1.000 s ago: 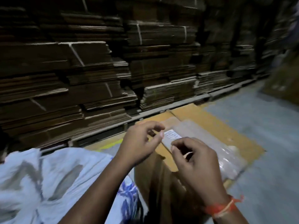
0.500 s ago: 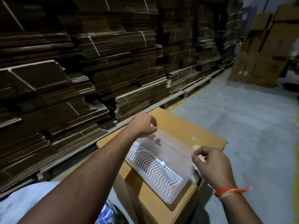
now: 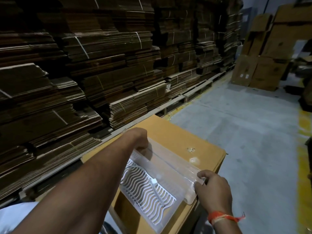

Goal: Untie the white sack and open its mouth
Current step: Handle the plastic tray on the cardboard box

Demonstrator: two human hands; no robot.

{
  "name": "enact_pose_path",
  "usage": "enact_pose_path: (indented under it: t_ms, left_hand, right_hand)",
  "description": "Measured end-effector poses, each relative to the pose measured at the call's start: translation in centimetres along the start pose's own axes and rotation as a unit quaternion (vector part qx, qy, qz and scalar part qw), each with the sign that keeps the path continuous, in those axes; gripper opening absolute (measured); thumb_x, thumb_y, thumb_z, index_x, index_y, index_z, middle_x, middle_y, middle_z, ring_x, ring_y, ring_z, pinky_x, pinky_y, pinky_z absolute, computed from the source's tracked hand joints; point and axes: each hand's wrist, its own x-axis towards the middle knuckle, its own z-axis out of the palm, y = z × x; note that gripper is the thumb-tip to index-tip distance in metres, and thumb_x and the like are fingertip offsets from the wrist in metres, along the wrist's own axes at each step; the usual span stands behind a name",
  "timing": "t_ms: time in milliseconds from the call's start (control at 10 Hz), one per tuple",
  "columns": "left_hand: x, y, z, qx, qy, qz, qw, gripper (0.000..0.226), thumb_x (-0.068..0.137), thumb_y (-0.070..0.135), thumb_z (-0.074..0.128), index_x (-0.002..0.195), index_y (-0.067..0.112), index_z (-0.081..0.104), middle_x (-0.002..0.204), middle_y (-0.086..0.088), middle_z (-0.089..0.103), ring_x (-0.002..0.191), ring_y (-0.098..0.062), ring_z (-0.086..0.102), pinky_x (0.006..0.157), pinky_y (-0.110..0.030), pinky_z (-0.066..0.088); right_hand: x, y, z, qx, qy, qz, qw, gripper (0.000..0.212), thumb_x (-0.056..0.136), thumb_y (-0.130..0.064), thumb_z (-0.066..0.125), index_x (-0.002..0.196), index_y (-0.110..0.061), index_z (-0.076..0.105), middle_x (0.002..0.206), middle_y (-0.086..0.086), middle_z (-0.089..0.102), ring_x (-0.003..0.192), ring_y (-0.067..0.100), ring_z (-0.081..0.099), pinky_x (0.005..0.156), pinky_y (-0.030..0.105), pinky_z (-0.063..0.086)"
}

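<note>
Only a pale corner of the white sack (image 3: 11, 215) shows at the bottom left, under my left forearm; its tie and mouth are out of view. A clear plastic tray (image 3: 167, 168) with a white wavy rack (image 3: 145, 190) inside lies on a brown cardboard box (image 3: 182, 135). My left hand (image 3: 138, 141) grips the tray's far left end. My right hand (image 3: 212, 188), with an orange thread on the wrist, pinches the tray's right end.
Tall stacks of flattened cardboard (image 3: 101, 65) on pallets fill the left side. Upright cartons (image 3: 263, 53) stand at the far right. Grey concrete floor (image 3: 244, 132) with a yellow line (image 3: 303, 125) stretches to the right of the box.
The view has swung right, away from the sack. My hands have spread apart from a small label and closed on the two ends of the clear tray.
</note>
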Motion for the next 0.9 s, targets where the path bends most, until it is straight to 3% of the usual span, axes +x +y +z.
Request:
enact_pose_path:
  t_ms: [100,200,300,400,500,600,700,800,900]
  left_hand:
    - [0.4,0.0,0.2,-0.046,-0.006,-0.004,0.999,0.032,0.094,0.020,0.068,0.122,0.006,0.072,0.128,-0.013,0.073,0.120,-0.031,0.071,0.094,-0.037,0.058]
    - [0.1,0.2,0.1,-0.061,0.014,0.009,0.998,0.025,0.092,0.022,0.067,0.110,0.008,0.075,0.113,-0.016,0.074,0.105,-0.034,0.072,0.088,-0.038,0.058]
    - [-0.4,0.9,-0.3,-0.111,0.077,0.026,0.991,0.035,0.094,0.037,0.067,0.102,0.005,0.078,0.097,-0.012,0.073,0.089,-0.030,0.067,0.074,-0.034,0.053]
    - [-1.8,1.5,-1.7,-0.239,0.135,0.023,0.961,0.059,0.101,0.056,0.055,0.104,0.001,0.077,0.101,-0.018,0.076,0.098,-0.035,0.073,0.084,-0.040,0.060]
    - [-3.3,1.2,-2.9,-0.392,0.206,-0.013,0.897,0.071,0.100,0.065,0.047,0.088,-0.001,0.072,0.093,-0.020,0.074,0.092,-0.040,0.075,0.086,-0.050,0.065]
    - [-4.7,-0.8,-3.3,-0.565,0.218,-0.072,0.793,0.068,0.094,0.063,0.061,0.107,-0.003,0.070,0.104,-0.020,0.072,0.080,-0.031,0.076,0.065,-0.039,0.066]
    - [-5.8,-3.9,-2.7,-0.663,0.182,-0.101,0.719,0.045,0.091,0.036,0.078,0.109,-0.004,0.065,0.095,-0.015,0.069,0.060,-0.019,0.069,0.070,-0.037,0.066]
    - [-6.9,-6.5,-1.7,-0.699,0.165,-0.138,0.682,0.025,0.087,0.004,0.077,0.109,-0.005,0.069,0.099,-0.017,0.070,0.075,-0.023,0.071,0.077,-0.038,0.065]
    - [-9.2,-8.4,-0.5,-0.731,0.162,-0.137,0.648,0.024,0.092,-0.010,0.065,0.113,-0.002,0.074,0.105,-0.019,0.070,0.079,-0.022,0.066,0.071,-0.032,0.057]
  right_hand:
    - [0.5,0.6,0.6,0.044,-0.001,0.014,0.999,0.023,0.089,-0.017,0.075,0.107,-0.031,0.071,0.109,0.009,0.068,0.095,0.031,0.069,0.047,0.011,0.032]
    - [0.8,1.2,0.9,0.128,0.017,0.025,0.991,0.022,0.086,-0.006,0.074,0.095,-0.026,0.074,0.107,0.009,0.071,0.096,0.032,0.068,0.053,0.011,0.035]
    - [0.2,1.0,0.3,0.243,0.076,0.013,0.967,0.025,0.085,0.003,0.072,0.084,-0.022,0.074,0.097,0.007,0.075,0.094,0.030,0.067,0.069,0.022,0.046]
    - [-0.8,-0.1,-1.0,0.290,0.165,-0.068,0.940,0.034,0.082,0.007,0.072,0.070,-0.024,0.068,0.082,0.001,0.073,0.078,0.023,0.065,0.066,0.017,0.047]
    - [-1.5,-1.3,-2.3,0.331,0.225,-0.167,0.901,0.044,0.076,0.017,0.068,0.061,-0.024,0.060,0.082,0.002,0.070,0.080,0.017,0.067,0.066,0.002,0.041]
    - [-2.3,-2.0,-3.2,0.344,0.230,-0.279,0.867,0.042,0.070,0.028,0.067,0.056,-0.011,0.058,0.083,0.005,0.070,0.089,0.024,0.071,0.077,0.011,0.045]
    - [-3.5,-2.1,-3.4,0.316,0.210,-0.374,0.846,0.045,0.061,0.033,0.070,0.050,-0.009,0.058,0.080,0.000,0.073,0.091,0.029,0.069,0.085,0.019,0.046]
    - [-4.9,-1.8,-3.0,0.280,0.171,-0.430,0.841,0.041,0.057,0.027,0.067,0.050,-0.013,0.060,0.092,-0.009,0.078,0.102,0.026,0.063,0.091,0.028,0.048]
    - [-6.2,-1.7,-2.6,0.262,0.117,-0.447,0.847,0.031,0.056,0.009,0.059,0.054,-0.022,0.057,0.106,-0.018,0.077,0.117,0.022,0.057,0.095,0.028,0.047]
